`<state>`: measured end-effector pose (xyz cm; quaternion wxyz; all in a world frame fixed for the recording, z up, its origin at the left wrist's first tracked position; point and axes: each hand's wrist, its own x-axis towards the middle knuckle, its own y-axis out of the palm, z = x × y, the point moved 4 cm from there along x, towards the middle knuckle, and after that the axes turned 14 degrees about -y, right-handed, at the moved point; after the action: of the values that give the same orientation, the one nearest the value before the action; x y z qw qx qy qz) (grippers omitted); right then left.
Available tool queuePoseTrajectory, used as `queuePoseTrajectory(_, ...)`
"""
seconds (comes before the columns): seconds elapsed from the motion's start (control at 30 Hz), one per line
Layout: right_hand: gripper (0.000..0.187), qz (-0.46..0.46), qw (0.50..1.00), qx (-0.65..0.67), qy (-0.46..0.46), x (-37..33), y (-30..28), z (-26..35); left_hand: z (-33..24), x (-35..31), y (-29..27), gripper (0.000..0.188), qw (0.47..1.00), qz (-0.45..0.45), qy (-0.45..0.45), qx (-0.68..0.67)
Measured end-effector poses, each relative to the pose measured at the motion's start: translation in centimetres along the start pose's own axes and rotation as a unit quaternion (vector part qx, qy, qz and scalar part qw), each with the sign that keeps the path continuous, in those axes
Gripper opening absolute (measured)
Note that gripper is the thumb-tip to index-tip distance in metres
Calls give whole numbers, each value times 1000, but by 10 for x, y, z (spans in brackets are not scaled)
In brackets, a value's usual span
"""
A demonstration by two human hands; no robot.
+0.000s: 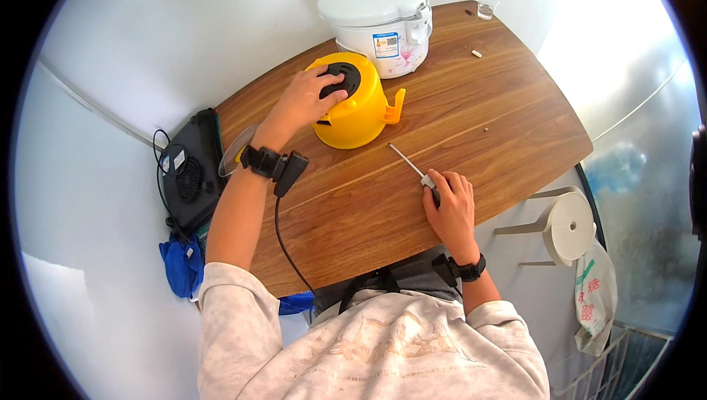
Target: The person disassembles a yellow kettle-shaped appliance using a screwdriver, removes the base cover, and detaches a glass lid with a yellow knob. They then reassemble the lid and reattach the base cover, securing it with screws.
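Observation:
A yellow electric pot (350, 126) stands upside down on the wooden table, its black vented base (345, 83) facing up. My left hand (305, 98) is closed over the near left side of that base, thumb and fingers bent against it. The pot's yellow handle (396, 107) sticks out to the right. Closer to me on the right, my right hand (451, 205) grips a screwdriver (409, 160) by its grey and dark handle. The metal shaft slants away to the left, its tip apart from the pot and low over the table.
Behind the pot stands a white rice cooker (375, 24). A clear lid (237, 151) lies partly hidden behind my left forearm. At the left edge leans a black appliance (190, 172) with a cord. A clear cup (486, 9) is far right; a white stool (571, 227) stands beside the table.

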<state>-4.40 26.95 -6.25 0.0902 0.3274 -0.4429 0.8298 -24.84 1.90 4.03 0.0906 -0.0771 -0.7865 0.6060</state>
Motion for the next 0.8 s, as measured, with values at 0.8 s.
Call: queuePoseTrajectory(0.8, 32, -26, 998, -39, 45, -4, 5, -8, -30, -206, -24, 69, 999, -12, 4, 35)
